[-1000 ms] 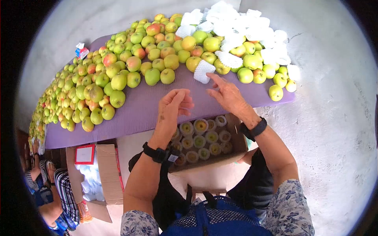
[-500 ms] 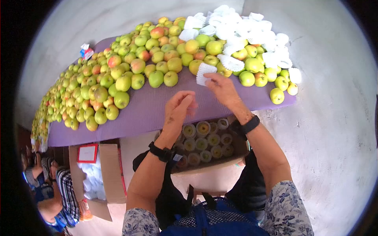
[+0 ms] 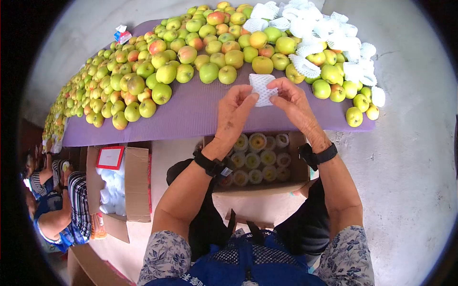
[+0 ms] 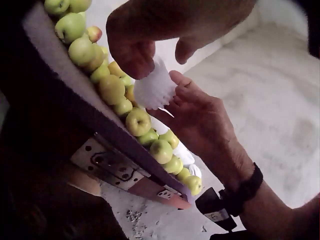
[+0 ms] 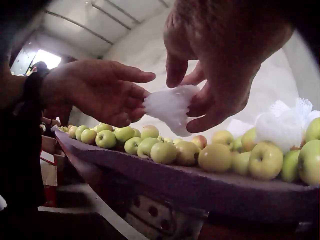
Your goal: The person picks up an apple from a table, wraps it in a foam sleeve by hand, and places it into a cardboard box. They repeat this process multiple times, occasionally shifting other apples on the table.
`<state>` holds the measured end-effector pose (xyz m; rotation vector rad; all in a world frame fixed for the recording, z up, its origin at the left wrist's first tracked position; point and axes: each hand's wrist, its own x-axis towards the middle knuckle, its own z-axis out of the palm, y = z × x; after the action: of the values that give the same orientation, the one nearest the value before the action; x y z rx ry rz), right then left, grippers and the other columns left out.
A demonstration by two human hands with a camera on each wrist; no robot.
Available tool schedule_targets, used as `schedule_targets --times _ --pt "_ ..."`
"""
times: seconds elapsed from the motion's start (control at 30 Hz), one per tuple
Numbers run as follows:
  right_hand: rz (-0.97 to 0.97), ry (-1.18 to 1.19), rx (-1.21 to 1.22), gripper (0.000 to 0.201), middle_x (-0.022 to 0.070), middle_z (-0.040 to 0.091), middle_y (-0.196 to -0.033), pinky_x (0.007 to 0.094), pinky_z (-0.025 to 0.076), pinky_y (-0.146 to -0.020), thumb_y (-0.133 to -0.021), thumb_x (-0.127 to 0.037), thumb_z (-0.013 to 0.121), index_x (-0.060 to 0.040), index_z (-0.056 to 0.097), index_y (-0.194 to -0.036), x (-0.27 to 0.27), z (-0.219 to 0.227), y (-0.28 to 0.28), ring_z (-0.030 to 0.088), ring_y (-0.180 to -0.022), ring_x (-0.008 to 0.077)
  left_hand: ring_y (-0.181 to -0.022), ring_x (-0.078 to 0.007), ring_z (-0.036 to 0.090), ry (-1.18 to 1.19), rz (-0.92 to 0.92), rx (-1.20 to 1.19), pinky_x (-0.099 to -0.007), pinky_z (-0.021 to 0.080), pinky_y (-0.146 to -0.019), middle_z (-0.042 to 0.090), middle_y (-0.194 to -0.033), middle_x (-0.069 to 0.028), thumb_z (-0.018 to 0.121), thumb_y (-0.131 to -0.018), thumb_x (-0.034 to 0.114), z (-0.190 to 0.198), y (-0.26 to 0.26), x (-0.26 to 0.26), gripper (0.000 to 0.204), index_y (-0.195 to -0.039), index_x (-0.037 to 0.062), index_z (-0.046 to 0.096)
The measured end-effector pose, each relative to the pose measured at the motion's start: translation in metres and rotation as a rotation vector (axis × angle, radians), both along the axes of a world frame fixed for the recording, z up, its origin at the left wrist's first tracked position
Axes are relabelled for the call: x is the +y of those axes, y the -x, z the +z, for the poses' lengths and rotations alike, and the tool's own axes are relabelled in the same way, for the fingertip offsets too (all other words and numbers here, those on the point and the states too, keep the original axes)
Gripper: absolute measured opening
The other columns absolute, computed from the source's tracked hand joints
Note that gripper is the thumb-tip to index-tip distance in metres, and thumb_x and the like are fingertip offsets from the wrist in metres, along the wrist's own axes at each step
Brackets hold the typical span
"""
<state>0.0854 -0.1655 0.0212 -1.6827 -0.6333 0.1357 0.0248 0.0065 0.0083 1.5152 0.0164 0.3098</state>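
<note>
A white foam net sleeve (image 3: 262,89) is held up between both hands, over the front of the purple-covered table. My right hand (image 3: 295,101) grips its right side with the fingers. At its left edge my left hand (image 3: 234,110) touches it with the fingertips, and the left thumb stands apart from the fingers in the right wrist view. Loose yellow-green apples (image 3: 166,74), some blushed red, lie heaped behind and to the left of the hands. More white foam sleeves (image 3: 329,28) are piled on the apples at the back right.
Below the table edge, a cardboard box (image 3: 267,188) holds apples in foam sleeves. To the left, another carton (image 3: 137,183) contains white foam material. The table (image 3: 102,129) has a purple covering. Another person (image 3: 57,209) sits at the far left.
My right hand first reached to the sleeve at the apples' edge, then picked it up and drew it nearer. My left hand has moved over to the sleeve's left edge.
</note>
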Motion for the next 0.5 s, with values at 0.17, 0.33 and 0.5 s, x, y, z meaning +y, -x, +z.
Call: schedule_targets --times 0.17,0.33,0.5 --pt "0.002 0.127 -0.260 0.033 0.0069 0.058 -0.087 0.0285 0.047 -0.073 -0.081 0.005 0.056 -0.0080 0.057 -0.111 0.004 -0.004 0.007 0.055 -0.079 0.0175 -0.075 -0.0076 0.054 0.031 0.065 0.103 -0.0227 0.044 -0.064 0.062 -0.085 -0.0042 0.068 -0.084 0.013 0.002 -0.001 0.004 0.031 -0.107 -0.0024 0.056" --pt "0.016 0.181 -0.416 0.041 0.0115 0.060 -0.094 0.0294 0.048 -0.076 -0.081 0.007 0.052 -0.0095 0.054 -0.118 0.008 -0.001 0.017 0.059 -0.084 0.0192 -0.073 -0.0081 0.054 -0.005 0.060 0.060 -0.0225 0.043 -0.064 0.060 -0.087 -0.0005 0.067 -0.085 0.014 0.000 -0.001 0.003 0.025 -0.105 0.0024 0.058" --pt "0.090 -0.089 0.038 0.054 0.0071 0.060 -0.105 0.0300 0.047 -0.084 -0.080 0.005 0.056 -0.0109 0.047 -0.131 -0.007 0.005 0.004 0.060 -0.092 0.0176 -0.082 -0.0117 0.060 0.380 -0.170 0.120 -0.0257 0.048 -0.072 0.064 -0.094 -0.0012 0.063 -0.086 0.011 0.000 -0.008 0.017 0.017 -0.102 0.0065 0.060"
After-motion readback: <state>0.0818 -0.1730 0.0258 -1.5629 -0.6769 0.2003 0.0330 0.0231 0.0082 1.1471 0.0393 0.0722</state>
